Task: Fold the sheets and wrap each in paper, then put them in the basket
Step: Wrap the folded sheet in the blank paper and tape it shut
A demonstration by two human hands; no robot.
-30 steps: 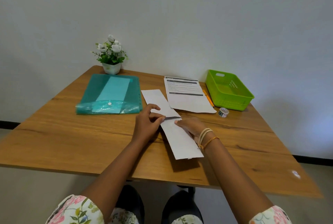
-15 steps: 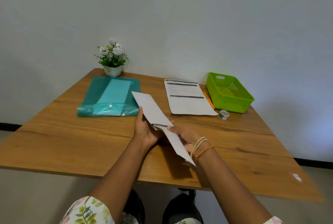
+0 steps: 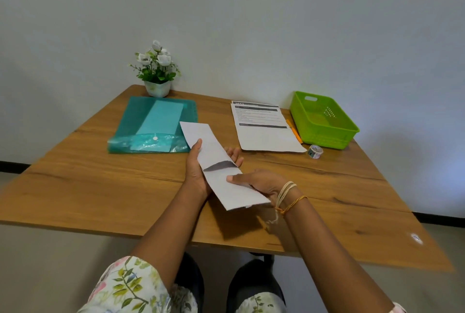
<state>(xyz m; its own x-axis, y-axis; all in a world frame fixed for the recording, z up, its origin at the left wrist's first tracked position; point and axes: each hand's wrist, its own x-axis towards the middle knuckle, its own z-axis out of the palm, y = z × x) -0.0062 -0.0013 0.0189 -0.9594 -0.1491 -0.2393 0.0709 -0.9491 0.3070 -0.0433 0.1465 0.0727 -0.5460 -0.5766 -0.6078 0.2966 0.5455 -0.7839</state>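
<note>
The long white folded paper strip [image 3: 221, 169] is held above the wooden bench [image 3: 100, 186], clear of its surface. The left hand [image 3: 198, 174] supports it from beneath, thumb curled over the near edge and fingers [image 3: 235, 155] showing past the far edge. The right hand [image 3: 261, 184] pinches the lower half, thumb on top. A dark gap at mid-length suggests one layer tucked into another; whether this is a sheet inside its wrap cannot be told.

Judgement: the task is at an early stage. The green plastic basket [image 3: 324, 121] appears to hold nothing. The printed white sheets [image 3: 264, 131] lie flat and unfolded beside it. The small tape roll [image 3: 315, 151] stands untouched. Folding, wrapping and placing largely remain.
</note>
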